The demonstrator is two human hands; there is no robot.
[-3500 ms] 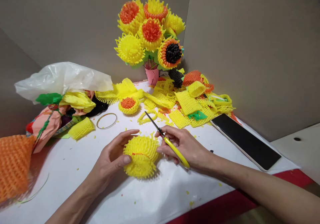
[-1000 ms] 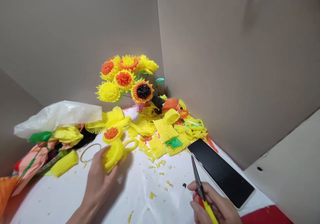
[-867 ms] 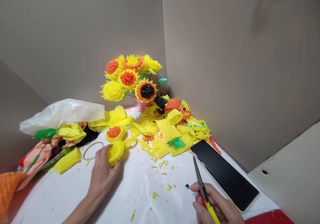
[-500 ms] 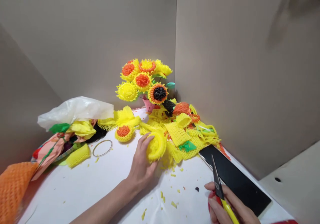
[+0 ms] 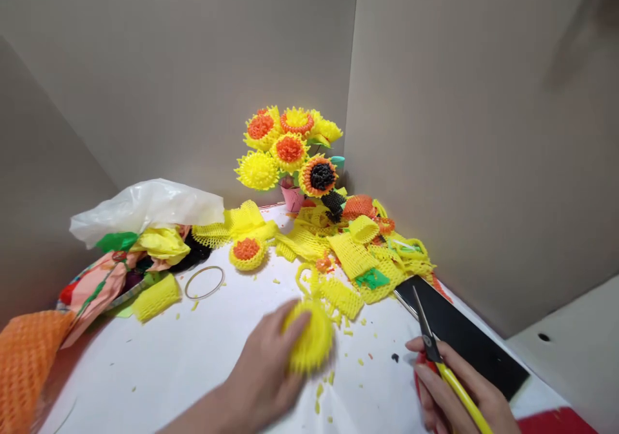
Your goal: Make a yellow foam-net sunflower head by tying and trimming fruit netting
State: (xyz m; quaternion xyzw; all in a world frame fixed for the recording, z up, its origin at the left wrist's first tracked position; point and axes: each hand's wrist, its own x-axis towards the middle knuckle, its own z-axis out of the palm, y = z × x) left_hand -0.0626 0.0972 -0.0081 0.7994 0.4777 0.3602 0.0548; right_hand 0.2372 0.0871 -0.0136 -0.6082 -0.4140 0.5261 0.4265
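Note:
My left hand (image 5: 271,363) is closed around a round yellow foam-net flower (image 5: 312,337), slightly blurred, above the white table. My right hand (image 5: 454,382) grips scissors (image 5: 430,344) with red and yellow handles; their blades point up and away, over the edge of a black phone (image 5: 469,331). Beyond the left hand lies a yellow flower with an orange centre (image 5: 246,252). Loose yellow netting (image 5: 341,295) sits just past the held flower, with small yellow clippings (image 5: 319,392) scattered nearby.
A pink pot (image 5: 292,198) of foam-net flowers stands in the corner of grey partitions. To its right is a heap of netting (image 5: 353,253). At left are a bangle (image 5: 205,282), a white plastic bag (image 5: 149,208), and orange netting (image 5: 31,356).
My left hand has drawn the yellow flower nearer and lower, away from the netting heap. The view has shifted slightly; my right hand still grips the scissors.

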